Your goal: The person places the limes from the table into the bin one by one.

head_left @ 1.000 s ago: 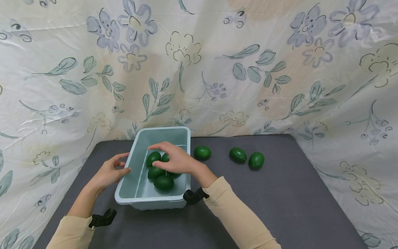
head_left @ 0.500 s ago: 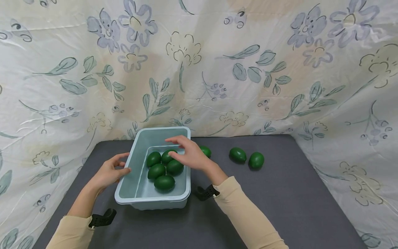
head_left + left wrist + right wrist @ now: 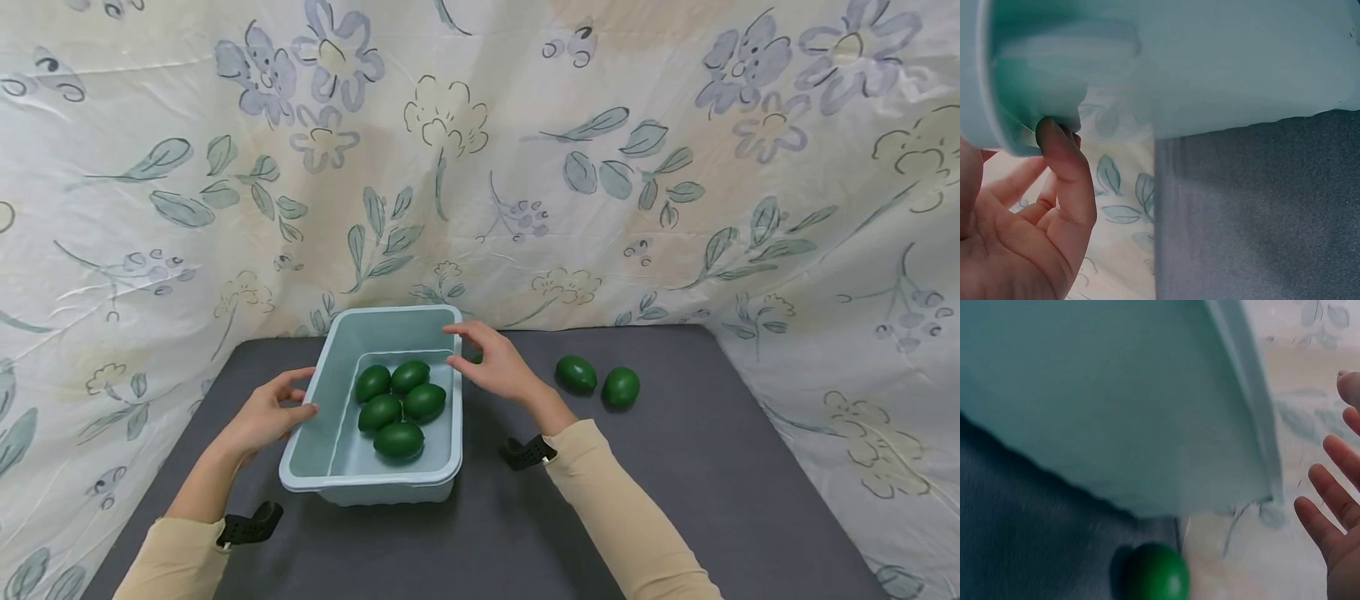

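A light blue-green plastic bin [image 3: 303, 454] holds several glossy dark green limes [image 3: 399, 441]. My left hand [image 3: 262, 417] grips the bin's left rim; in the left wrist view, a fingertip [image 3: 1047, 134] hooks under that rim. Over the right rim hovers my right hand [image 3: 498, 362], thumb and fingers spread, holding nothing. Beneath it, a lime [image 3: 1157, 575] lies on the table beside the bin, mostly hidden by the hand in the head view. Farther right, two more limes lie close together, the left one [image 3: 576, 375] slightly behind the right one [image 3: 621, 388].
A dark grey cloth [image 3: 675, 483] covers the table. Behind and around it hangs a floral curtain [image 3: 480, 167], close to the table's back edge. Each wrist wears a black camera band [image 3: 528, 452].
My right hand has moved right, out of the bin and over its right rim, uncovering the limes inside. The left hand has stayed at the left rim.
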Motion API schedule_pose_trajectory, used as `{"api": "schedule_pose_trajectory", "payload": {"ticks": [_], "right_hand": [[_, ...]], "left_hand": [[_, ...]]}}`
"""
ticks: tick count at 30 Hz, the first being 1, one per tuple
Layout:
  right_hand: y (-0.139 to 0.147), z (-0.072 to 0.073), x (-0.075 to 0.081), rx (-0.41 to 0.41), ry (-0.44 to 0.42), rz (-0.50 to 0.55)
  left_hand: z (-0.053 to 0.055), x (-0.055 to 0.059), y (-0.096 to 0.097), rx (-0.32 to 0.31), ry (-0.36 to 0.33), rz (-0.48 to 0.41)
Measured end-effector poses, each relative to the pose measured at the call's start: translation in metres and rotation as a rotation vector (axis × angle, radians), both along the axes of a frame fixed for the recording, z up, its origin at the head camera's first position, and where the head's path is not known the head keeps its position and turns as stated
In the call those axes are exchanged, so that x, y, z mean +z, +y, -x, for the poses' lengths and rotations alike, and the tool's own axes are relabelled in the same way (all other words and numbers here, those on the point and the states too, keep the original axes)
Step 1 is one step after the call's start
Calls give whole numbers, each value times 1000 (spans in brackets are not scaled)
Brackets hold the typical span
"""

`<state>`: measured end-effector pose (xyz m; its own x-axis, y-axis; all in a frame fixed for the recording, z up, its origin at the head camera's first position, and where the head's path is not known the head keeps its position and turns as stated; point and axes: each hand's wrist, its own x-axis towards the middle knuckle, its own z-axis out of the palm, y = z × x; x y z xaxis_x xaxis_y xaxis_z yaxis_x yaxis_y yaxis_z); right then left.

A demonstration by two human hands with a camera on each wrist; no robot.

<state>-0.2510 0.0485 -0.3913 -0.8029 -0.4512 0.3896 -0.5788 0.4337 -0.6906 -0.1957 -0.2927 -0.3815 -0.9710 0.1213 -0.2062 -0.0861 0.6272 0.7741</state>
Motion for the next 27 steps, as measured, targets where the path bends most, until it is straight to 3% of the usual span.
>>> {"api": "schedule_pose_trajectory", "payload": {"ticks": [9, 18, 27], "right_hand": [[16, 9, -19, -147, -26, -54], [30, 15, -39, -203, -89, -112], [38, 21, -60, -254, -96, -139]], "left_hand": [[1, -1, -2, 3, -3, -6], [1, 1, 0, 0, 2, -6], [1, 0, 0, 4, 8, -4]]}}
